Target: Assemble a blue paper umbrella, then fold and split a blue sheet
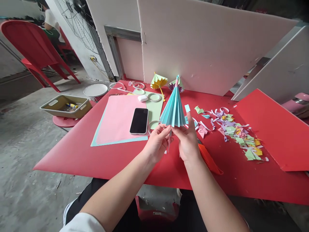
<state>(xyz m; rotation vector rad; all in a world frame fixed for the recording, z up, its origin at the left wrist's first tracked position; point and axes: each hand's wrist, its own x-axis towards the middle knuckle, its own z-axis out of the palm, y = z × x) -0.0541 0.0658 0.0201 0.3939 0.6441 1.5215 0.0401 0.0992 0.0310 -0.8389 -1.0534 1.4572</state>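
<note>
Both hands, left and right, had their grip closed on the bottom edge of a pleated blue paper umbrella, held tip-up over the red tabletop, right by a phone.

Informal paper-craft workshop, rough grey concrete floor showing, long red-covered bench bearing flat pastel paper sheets and multicoloured folded paper scraps, pale bare panels standing behind, red plastic chair sitting nearby.

no readable text, no visible labels, no legible numbers
</note>
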